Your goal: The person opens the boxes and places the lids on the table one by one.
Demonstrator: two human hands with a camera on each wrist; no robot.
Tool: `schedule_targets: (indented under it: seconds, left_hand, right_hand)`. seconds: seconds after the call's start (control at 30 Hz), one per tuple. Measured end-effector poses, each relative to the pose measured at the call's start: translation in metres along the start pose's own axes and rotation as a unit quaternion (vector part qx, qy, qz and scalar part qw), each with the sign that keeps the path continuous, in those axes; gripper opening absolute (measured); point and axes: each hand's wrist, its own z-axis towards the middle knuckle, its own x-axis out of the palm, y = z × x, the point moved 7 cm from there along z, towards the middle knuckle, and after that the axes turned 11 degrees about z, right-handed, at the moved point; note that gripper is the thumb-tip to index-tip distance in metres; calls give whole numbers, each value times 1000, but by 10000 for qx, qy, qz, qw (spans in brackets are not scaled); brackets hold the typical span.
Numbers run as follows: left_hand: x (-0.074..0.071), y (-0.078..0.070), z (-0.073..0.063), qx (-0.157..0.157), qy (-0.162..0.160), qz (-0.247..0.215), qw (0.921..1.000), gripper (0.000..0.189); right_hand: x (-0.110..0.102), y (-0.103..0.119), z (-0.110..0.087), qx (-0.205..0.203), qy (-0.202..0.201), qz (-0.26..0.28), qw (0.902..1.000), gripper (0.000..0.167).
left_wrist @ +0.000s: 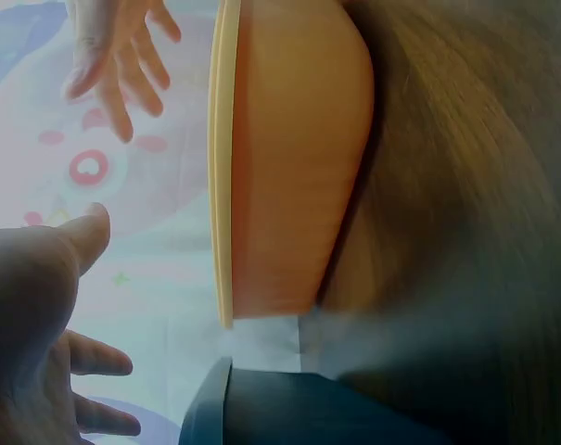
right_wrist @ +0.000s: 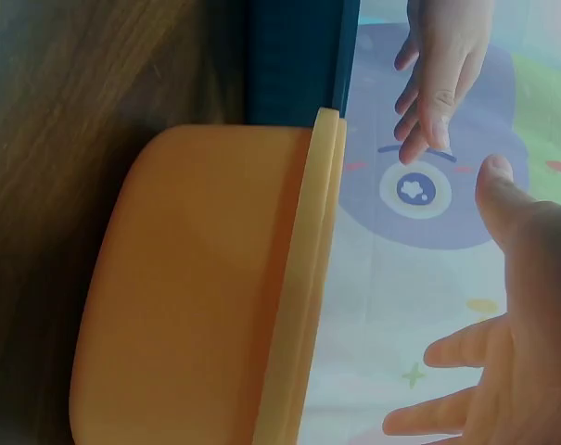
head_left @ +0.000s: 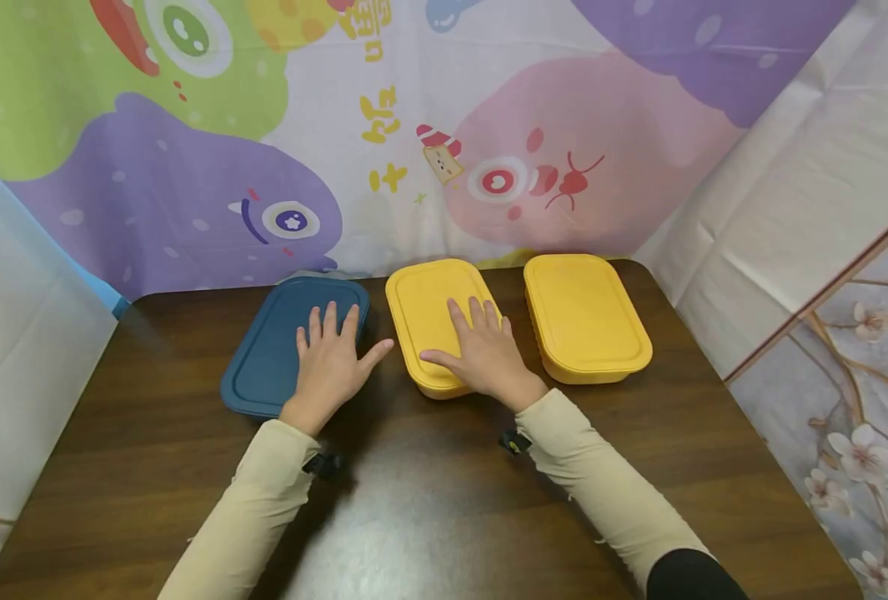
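Observation:
Three lidded rectangular boxes stand in a row on the table. My left hand (head_left: 328, 367), fingers spread, hovers over the right side of the dark blue box (head_left: 267, 354). Above the middle yellow box (head_left: 421, 304) is my right hand (head_left: 484, 350), its fingers also spread and its thumb pointing left. Both wrist views show a gap between the hands and the lids; nothing is held. The other yellow box (head_left: 589, 312) stands to the right, apart from both hands. All the lids are on, so the insides are hidden.
The boxes sit toward the back of the dark wooden table (head_left: 428, 500). A cartoon-printed cloth (head_left: 383, 225) hangs right behind them. Pale fabric panels (head_left: 774, 225) border the table on both sides.

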Motion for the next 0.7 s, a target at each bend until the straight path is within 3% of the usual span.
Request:
schedule_targets:
  seconds: [0.7]
  left_hand:
    - [-5, 32, -3, -200, 26, -83, 9998, 80]
  right_hand:
    - [14, 32, 13, -223, 186, 194, 9994, 92]
